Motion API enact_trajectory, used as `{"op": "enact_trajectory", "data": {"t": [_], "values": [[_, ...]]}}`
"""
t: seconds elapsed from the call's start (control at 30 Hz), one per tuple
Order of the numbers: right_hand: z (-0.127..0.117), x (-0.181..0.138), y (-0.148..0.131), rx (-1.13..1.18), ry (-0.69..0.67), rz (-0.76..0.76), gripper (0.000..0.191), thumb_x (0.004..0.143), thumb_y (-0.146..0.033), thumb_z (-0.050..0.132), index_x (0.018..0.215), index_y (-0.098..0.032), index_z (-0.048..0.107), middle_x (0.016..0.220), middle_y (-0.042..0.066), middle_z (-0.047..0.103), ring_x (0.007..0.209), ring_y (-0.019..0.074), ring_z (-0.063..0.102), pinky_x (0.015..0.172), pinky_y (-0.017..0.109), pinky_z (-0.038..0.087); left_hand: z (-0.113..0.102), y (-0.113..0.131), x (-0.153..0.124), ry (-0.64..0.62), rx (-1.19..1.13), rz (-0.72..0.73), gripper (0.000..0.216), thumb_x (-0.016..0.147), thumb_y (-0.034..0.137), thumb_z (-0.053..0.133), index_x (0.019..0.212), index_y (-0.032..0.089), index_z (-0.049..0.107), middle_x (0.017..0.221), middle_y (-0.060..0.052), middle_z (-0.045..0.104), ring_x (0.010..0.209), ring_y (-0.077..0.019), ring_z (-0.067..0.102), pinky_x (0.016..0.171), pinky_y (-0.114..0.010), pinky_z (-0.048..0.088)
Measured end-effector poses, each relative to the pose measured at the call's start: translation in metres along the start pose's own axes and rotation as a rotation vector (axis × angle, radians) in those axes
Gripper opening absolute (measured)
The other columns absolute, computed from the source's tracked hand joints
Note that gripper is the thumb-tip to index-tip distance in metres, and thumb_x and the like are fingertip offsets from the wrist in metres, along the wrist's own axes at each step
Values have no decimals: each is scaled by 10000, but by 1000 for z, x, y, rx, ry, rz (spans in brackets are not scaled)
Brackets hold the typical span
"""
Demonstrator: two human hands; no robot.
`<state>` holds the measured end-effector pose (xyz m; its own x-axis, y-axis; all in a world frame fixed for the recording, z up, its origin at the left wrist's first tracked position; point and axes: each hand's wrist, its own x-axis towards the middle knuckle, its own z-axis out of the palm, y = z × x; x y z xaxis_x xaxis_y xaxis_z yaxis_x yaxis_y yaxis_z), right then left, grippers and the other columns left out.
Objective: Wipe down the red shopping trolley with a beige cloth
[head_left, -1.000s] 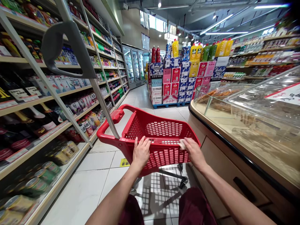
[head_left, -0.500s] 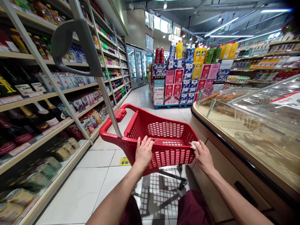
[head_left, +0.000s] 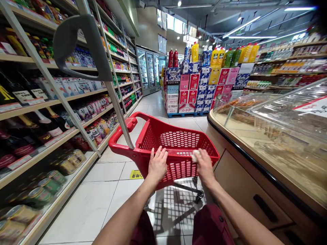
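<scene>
A red plastic shopping cart stands sideways in front of me, its perforated basket holding no goods that I can see. My left hand rests on the near rim, fingers stretched out over the edge. Farther right along that same rim, my right hand presses a crumpled whitish cloth against the red plastic; its fingers are curved over the cloth and slightly blurred. A metal pole with a grey loop handle rises at the cart's left end.
Shelves of bottles and cans line the left side. On the right is a wooden display counter with clear covers. Stacked drink cartons stand on a blue pallet ahead. A yellow floor sticker lies beside the cart.
My right hand has slid left along the near rim with the cloth, away from the cart's right corner. My left hand stays at nearly the same spot.
</scene>
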<state>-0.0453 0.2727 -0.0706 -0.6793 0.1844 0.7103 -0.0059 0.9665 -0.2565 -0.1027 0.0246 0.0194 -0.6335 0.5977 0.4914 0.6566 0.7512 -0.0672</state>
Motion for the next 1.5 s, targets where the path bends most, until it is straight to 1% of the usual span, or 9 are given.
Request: {"op": "enact_trajectory", "data": {"t": [0.1,0.27,0.43,0.67,0.83,0.9,1.07,1.27,1.5], "values": [[-3,1,-3,-8,-79,-127,467,807,-86,325,1217,-252,474,1349,61,397,1292,227,250,1002,500,267,-1,0,0,-10,-4,18,453,737,143,433,1183,186,506,1279,-55,492,1259,-228,324,1073,-483,149],[-10,-8,28,-117,81,222,463,777,-114,363,1213,-215,482,1363,111,360,1271,293,274,945,551,309,-2,1,0,-14,-33,17,466,715,143,450,1174,186,514,1274,-61,497,1252,-239,332,1068,-485,151],[-7,-8,18,23,-11,-82,444,813,-122,343,1206,-271,484,1344,54,404,1280,223,283,1000,481,289,-6,-3,0,-31,-81,17,487,679,142,474,1163,184,512,1275,-40,497,1254,-217,328,1079,-454,147],[4,-52,48,5,189,132,480,840,-173,323,1313,-245,353,1373,73,357,1297,245,247,990,494,313,-9,-10,-1,-20,-98,-30,452,662,131,467,1101,193,550,1229,-29,540,1233,-219,360,1084,-469,121],[9,-99,26,30,4,-37,524,816,-103,313,1295,-306,377,1328,33,432,1260,231,330,931,459,399,-11,-15,0,-53,-65,-35,464,662,119,464,1115,182,541,1243,-49,526,1239,-227,350,1078,-488,122],[0,-92,14,22,-42,-95,541,812,-92,317,1304,-313,360,1312,34,452,1256,227,339,946,468,377,-11,-16,1,-82,-54,-17,479,667,125,464,1139,177,525,1261,-57,509,1252,-225,329,1077,-482,131],[-8,-49,-6,4,130,-107,531,820,-81,323,1316,-270,348,1354,66,396,1301,238,244,1014,515,241,-15,-13,1,-157,-4,-20,537,686,160,460,1222,145,451,1316,-69,449,1288,-219,261,1084,-472,102],[15,-88,-27,-27,-97,-315,532,782,-27,329,1252,-245,450,1264,33,508,1284,193,288,1013,429,285,-29,-29,-9,-196,105,13,603,706,154,414,1302,100,344,1395,-92,325,1315,-210,191,1083,-463,87],[10,-43,-59,1,54,-283,498,792,-25,328,1221,-219,488,1265,43,506,1297,203,258,1049,450,204,-38,-45,-14,-179,167,-104,610,682,155,420,1285,84,369,1378,-110,350,1305,-235,215,1068,-500,93]]}}
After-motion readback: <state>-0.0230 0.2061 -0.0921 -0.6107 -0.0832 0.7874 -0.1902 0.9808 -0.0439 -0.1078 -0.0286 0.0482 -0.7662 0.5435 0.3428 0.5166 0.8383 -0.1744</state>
